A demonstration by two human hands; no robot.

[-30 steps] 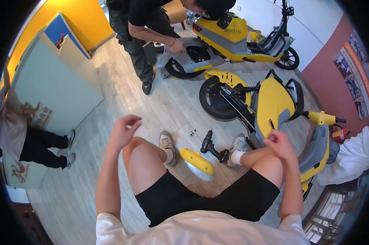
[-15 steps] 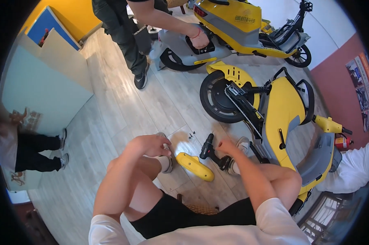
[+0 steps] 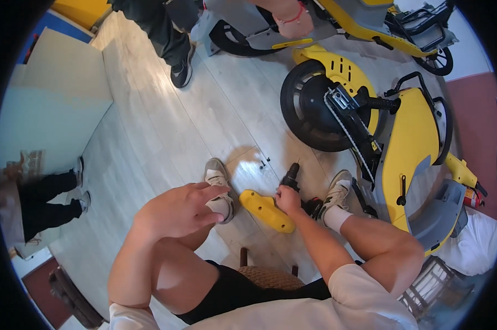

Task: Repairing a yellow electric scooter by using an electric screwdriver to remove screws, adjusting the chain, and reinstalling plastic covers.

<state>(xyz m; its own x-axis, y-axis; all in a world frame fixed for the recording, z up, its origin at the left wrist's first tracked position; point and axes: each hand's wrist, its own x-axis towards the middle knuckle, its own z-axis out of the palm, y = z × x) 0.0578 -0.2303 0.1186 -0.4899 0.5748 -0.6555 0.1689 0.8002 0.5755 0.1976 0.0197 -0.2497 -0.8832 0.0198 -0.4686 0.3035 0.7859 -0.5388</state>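
Now brings the right hand (image 3: 287, 199) down to the drill (image 3: 290, 177) on the floor (image 3: 171, 132), well in from the edge at the maroon wall (image 3: 475, 132), narrow in grip, cannot tell whether holding, with left hand (image 3: 189, 212) loosely wide, seemingly putting the tool within reach.

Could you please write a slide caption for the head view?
Right hand at the black drill, beside a yellow part; left hand empty.

Looks like a scooter workshop! One yellow scooter (image 3: 419, 126) stands close by, another scooter (image 3: 350, 25) beyond, with a power drill (image 3: 290, 177) and loose screws (image 3: 265, 163) down at the plank floor (image 3: 149, 137).
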